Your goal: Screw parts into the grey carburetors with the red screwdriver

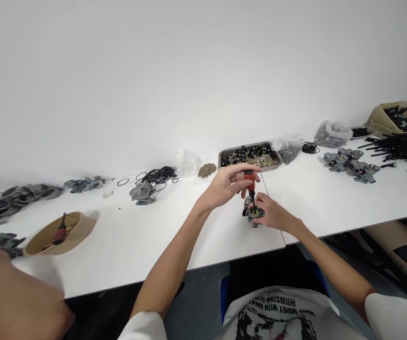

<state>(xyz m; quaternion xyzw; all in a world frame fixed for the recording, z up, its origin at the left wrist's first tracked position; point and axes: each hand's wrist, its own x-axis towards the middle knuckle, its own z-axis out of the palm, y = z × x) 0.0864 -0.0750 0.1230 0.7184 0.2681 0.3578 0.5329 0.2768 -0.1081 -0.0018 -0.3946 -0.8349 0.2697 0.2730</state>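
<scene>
My left hand (pixel 230 183) is closed around the red handle of a screwdriver (pixel 250 182), which stands nearly upright. Its dark shaft points down to a small grey metal carburetor (pixel 255 213) near the front of the white table. My right hand (pixel 272 212) grips this carburetor from the right side, its fingers around the body. The screwdriver's tip meets the top opening of the carburetor; the exact contact is too small to make out. Part of the body is hidden behind my right fingers.
Behind my hands lies a metal tray (pixel 277 162) of screws and black parts, beside a brass-coloured pile (pixel 207 170) and black rubber rings (pixel 161 175). More carburetors (pixel 362 171) rest right. At left, a co-worker's arm (pixel 22 297) is near a beige bowl (pixel 86 226) holding another screwdriver (pixel 60 233).
</scene>
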